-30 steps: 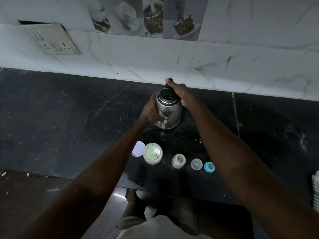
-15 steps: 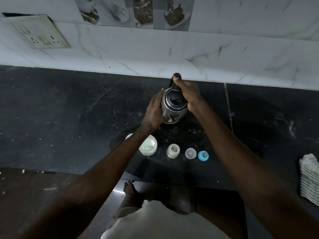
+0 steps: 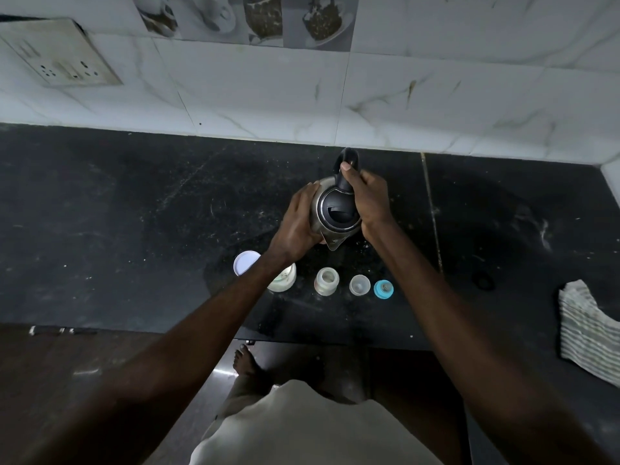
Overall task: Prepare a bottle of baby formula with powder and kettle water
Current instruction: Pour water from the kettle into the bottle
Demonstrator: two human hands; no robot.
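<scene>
Much of the kettle (image 3: 335, 213) is lost behind two hands.

The left hand (image 3: 297, 226) covers the kettle's left flank. The right hand (image 3: 367, 199) wraps the handle, so the grip beneath it goes unseen, and the shut lid hides whatever is inside. Nearer me than the kettle, the left forearm crosses the powder jar (image 3: 287, 280), and only its right side shows. Far right of the kettle, the striped cloth (image 3: 583, 330) runs out of view. Up and left of the kettle, the socket plate (image 3: 57, 55) is clipped, its switches too dim to read.
</scene>
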